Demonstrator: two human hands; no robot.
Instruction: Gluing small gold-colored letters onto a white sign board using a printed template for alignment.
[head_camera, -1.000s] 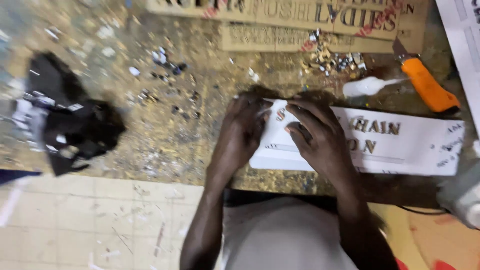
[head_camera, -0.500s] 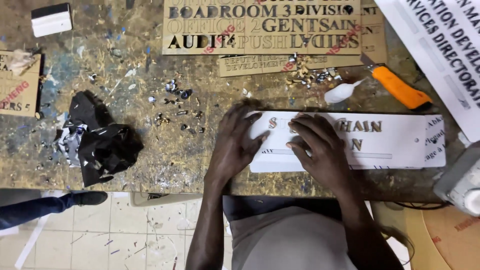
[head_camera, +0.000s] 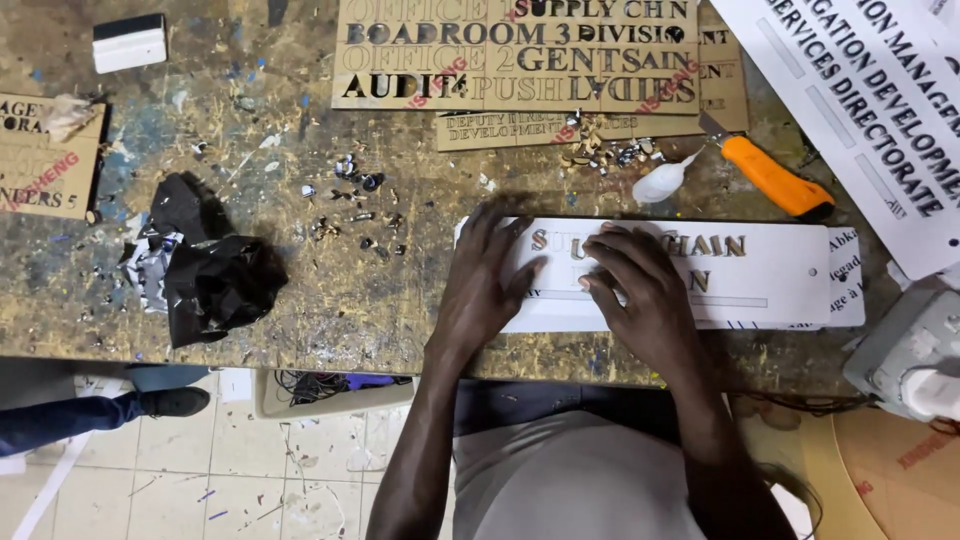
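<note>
A long white sign plate (head_camera: 775, 275) with raised gold letters lies on the worn workbench (head_camera: 330, 290) near its front edge. My left hand (head_camera: 483, 275) rests flat on the plate's left end, fingers spread. Pressed on the plate's middle, my right hand (head_camera: 640, 290) has its fingertips down over some of the letters. Neither hand holds a tool. Part of the lettering is hidden under my hands.
A brown board of cut-out letters (head_camera: 520, 55) lies at the back. An orange utility knife (head_camera: 775, 180) and a small white glue bottle (head_camera: 662, 183) lie behind the plate. Crumpled black plastic (head_camera: 215, 275) sits left. Another person's shoe (head_camera: 172, 402) shows below the bench.
The view has shifted, so more of the bench's back shows. My hands stay on the white plate, the left one now spread flatter on its left end.
</note>
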